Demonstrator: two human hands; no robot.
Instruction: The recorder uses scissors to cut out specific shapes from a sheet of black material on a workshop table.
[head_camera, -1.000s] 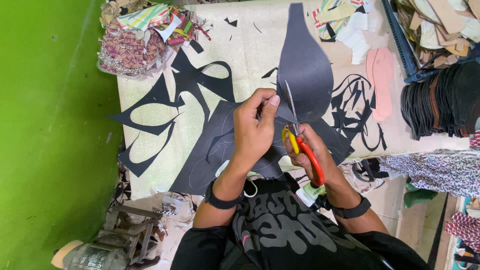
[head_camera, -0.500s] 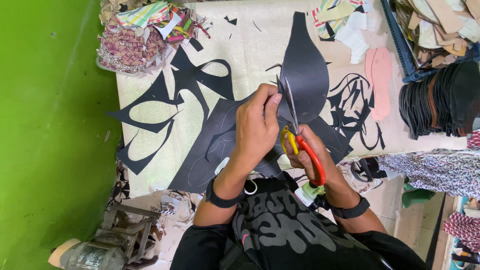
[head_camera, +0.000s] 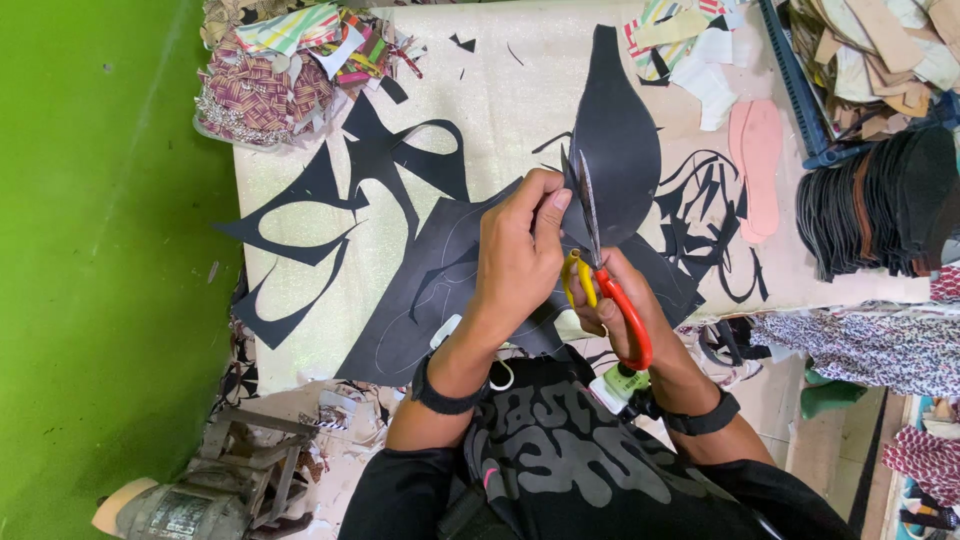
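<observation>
The black sheet (head_camera: 440, 290), lying at the near edge of the table (head_camera: 500, 90), is gripped by the left hand (head_camera: 515, 262). Scissors (head_camera: 600, 275) with red and yellow handles are grasped in the right hand (head_camera: 625, 310), blades against a black sole-shaped piece (head_camera: 615, 140). Black offcuts (head_camera: 340, 200) are spread toward the left edge.

Left hand (head_camera: 515, 265) curled in a pinching grip, right hand (head_camera: 622, 305) closed beside it (fingers looped), both wrists banded

Shoemaking workshop — stacked soles (head_camera: 880, 205), scrap-strewn cutting table (head_camera: 500, 110).
</observation>
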